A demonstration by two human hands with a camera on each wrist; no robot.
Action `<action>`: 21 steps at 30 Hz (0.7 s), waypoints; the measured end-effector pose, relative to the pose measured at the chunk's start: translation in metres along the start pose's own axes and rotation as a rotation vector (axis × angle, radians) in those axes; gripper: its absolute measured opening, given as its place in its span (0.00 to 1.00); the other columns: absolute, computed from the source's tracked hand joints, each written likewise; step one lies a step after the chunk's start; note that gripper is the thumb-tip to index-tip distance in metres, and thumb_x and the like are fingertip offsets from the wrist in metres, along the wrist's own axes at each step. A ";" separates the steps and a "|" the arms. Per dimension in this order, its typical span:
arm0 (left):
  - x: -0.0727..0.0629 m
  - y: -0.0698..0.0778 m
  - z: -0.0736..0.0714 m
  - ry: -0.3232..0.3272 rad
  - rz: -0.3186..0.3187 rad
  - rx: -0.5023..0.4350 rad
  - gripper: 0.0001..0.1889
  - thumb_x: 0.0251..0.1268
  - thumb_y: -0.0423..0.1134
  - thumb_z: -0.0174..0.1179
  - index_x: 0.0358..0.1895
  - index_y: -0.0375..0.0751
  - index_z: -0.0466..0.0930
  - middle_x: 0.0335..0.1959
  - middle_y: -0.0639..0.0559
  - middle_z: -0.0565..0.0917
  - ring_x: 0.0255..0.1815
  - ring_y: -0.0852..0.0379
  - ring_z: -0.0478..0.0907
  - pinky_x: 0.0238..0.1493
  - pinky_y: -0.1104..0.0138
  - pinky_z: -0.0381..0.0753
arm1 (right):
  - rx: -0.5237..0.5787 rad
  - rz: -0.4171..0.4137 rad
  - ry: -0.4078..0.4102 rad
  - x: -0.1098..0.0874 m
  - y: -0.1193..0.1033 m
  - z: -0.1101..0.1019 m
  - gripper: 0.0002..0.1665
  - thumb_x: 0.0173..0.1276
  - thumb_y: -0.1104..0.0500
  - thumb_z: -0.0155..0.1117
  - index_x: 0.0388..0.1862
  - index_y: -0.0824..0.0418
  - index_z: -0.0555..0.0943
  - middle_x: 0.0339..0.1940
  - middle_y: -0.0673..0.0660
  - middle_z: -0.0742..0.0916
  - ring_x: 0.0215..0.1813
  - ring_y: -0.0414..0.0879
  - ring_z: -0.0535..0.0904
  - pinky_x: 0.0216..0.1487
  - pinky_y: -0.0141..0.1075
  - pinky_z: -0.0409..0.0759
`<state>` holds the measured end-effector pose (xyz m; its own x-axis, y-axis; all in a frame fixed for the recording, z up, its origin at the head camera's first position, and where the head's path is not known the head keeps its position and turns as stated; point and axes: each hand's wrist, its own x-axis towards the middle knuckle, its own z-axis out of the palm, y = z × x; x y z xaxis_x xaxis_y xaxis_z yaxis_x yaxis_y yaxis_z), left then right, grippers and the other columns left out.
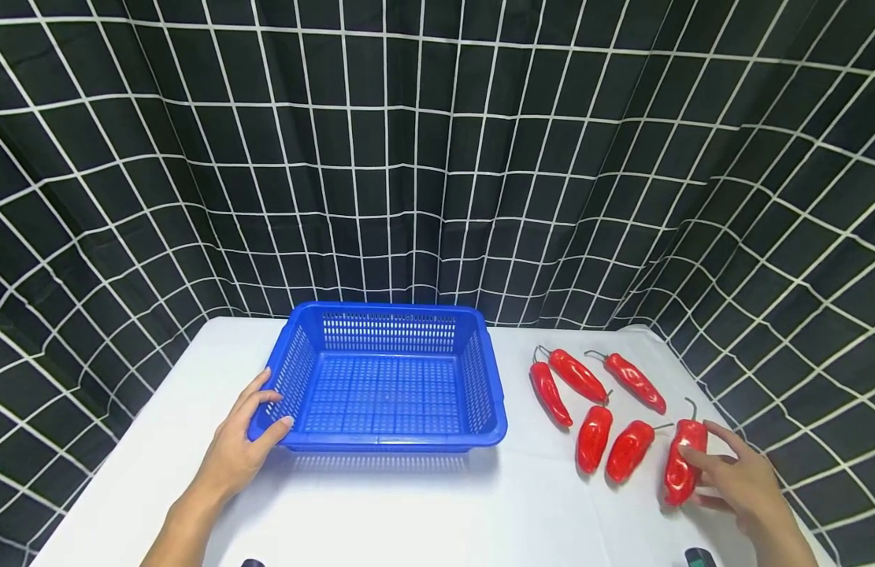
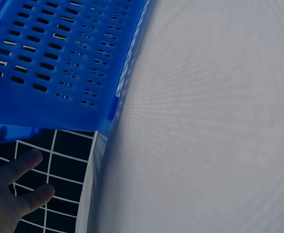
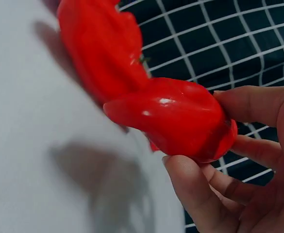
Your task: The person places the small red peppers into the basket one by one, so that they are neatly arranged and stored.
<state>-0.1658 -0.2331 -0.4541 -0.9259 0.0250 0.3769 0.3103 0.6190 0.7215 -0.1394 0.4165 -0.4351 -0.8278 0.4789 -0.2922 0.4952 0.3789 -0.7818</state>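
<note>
In the head view my right hand pinches a red pepper at the right of the white table. The right wrist view shows this glossy pepper between thumb and fingertips, with another red pepper behind it. My left hand rests at the front left corner of a blue plastic basket, its thumb and a finger over the rim. Beside the basket wall in the left wrist view, two fingers of that hand are spread loosely.
Several more red peppers with thin stems lie between the basket and my right hand. White cloth covers the table. A black curtain with white grid lines surrounds its back and sides. Two small dark objects show at the bottom edge.
</note>
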 end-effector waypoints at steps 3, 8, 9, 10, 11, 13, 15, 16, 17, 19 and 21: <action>0.000 0.000 0.000 -0.005 -0.002 0.000 0.19 0.64 0.45 0.62 0.52 0.39 0.74 0.75 0.48 0.57 0.72 0.33 0.52 0.60 0.33 0.55 | 0.044 -0.023 0.012 -0.010 -0.009 -0.003 0.59 0.62 0.45 0.69 0.78 0.58 0.42 0.61 0.81 0.63 0.33 0.50 0.81 0.32 0.48 0.84; 0.000 -0.001 0.000 -0.012 -0.007 -0.002 0.19 0.64 0.44 0.62 0.53 0.38 0.73 0.75 0.48 0.57 0.72 0.33 0.51 0.61 0.33 0.54 | 0.124 -0.047 0.011 -0.025 -0.024 -0.002 0.57 0.64 0.45 0.68 0.79 0.54 0.43 0.63 0.78 0.66 0.31 0.45 0.82 0.34 0.47 0.84; 0.001 -0.001 0.000 -0.012 -0.006 -0.003 0.19 0.64 0.44 0.62 0.53 0.38 0.73 0.75 0.48 0.57 0.72 0.33 0.51 0.61 0.33 0.54 | 0.143 -0.048 0.012 -0.028 -0.027 -0.001 0.57 0.63 0.45 0.68 0.79 0.53 0.43 0.63 0.77 0.66 0.31 0.43 0.82 0.34 0.47 0.84; 0.001 -0.001 0.000 -0.013 -0.005 -0.004 0.19 0.64 0.44 0.62 0.53 0.38 0.73 0.75 0.48 0.57 0.72 0.33 0.51 0.61 0.33 0.54 | 0.163 -0.053 0.003 -0.030 -0.030 0.000 0.56 0.64 0.45 0.68 0.79 0.52 0.43 0.63 0.76 0.67 0.31 0.42 0.82 0.34 0.47 0.84; 0.001 -0.002 0.000 -0.014 -0.004 -0.003 0.19 0.65 0.45 0.62 0.53 0.38 0.73 0.75 0.48 0.57 0.72 0.33 0.51 0.61 0.33 0.54 | 0.181 -0.056 -0.004 -0.033 -0.033 0.001 0.56 0.64 0.45 0.68 0.79 0.51 0.43 0.61 0.73 0.70 0.32 0.42 0.82 0.35 0.47 0.84; 0.001 -0.001 0.000 -0.016 -0.003 -0.008 0.19 0.65 0.45 0.61 0.53 0.38 0.73 0.75 0.48 0.57 0.72 0.33 0.51 0.61 0.33 0.54 | 0.210 -0.065 -0.014 -0.039 -0.039 0.003 0.56 0.63 0.44 0.68 0.79 0.48 0.44 0.59 0.69 0.72 0.32 0.40 0.82 0.36 0.47 0.84; 0.001 -0.001 0.000 -0.017 -0.004 -0.010 0.19 0.65 0.46 0.61 0.53 0.38 0.73 0.75 0.48 0.57 0.72 0.33 0.51 0.61 0.33 0.54 | 0.233 -0.092 -0.030 -0.045 -0.044 0.005 0.57 0.62 0.43 0.69 0.79 0.46 0.44 0.54 0.62 0.76 0.33 0.38 0.82 0.36 0.47 0.84; 0.001 -0.001 0.000 -0.018 -0.005 -0.011 0.20 0.65 0.46 0.61 0.53 0.38 0.73 0.75 0.48 0.56 0.72 0.33 0.51 0.61 0.33 0.54 | 0.239 -0.109 -0.038 -0.048 -0.047 0.007 0.57 0.61 0.43 0.69 0.79 0.45 0.44 0.51 0.58 0.77 0.33 0.38 0.82 0.36 0.47 0.84; 0.001 -0.001 0.000 -0.018 -0.007 -0.013 0.20 0.65 0.46 0.61 0.53 0.38 0.73 0.75 0.48 0.56 0.72 0.33 0.51 0.61 0.33 0.54 | 0.245 -0.125 -0.044 -0.052 -0.050 0.009 0.57 0.60 0.42 0.69 0.79 0.44 0.44 0.48 0.53 0.78 0.34 0.37 0.82 0.37 0.48 0.84; 0.001 -0.001 0.001 -0.016 -0.011 -0.015 0.19 0.65 0.45 0.61 0.53 0.38 0.73 0.75 0.47 0.56 0.72 0.33 0.51 0.61 0.33 0.54 | 0.270 -0.155 -0.062 -0.058 -0.057 0.012 0.57 0.60 0.42 0.70 0.79 0.42 0.46 0.43 0.46 0.79 0.34 0.37 0.82 0.36 0.48 0.84; 0.000 -0.002 0.001 -0.016 -0.014 -0.015 0.19 0.65 0.44 0.62 0.53 0.38 0.73 0.75 0.47 0.56 0.72 0.33 0.51 0.61 0.33 0.54 | 0.310 -0.182 -0.077 -0.064 -0.063 0.015 0.55 0.60 0.44 0.70 0.78 0.40 0.48 0.39 0.41 0.79 0.35 0.38 0.82 0.35 0.49 0.84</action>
<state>-0.1668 -0.2333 -0.4557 -0.9335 0.0287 0.3573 0.3002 0.6072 0.7356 -0.1218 0.3501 -0.3762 -0.9183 0.3600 -0.1648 0.2446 0.1887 -0.9511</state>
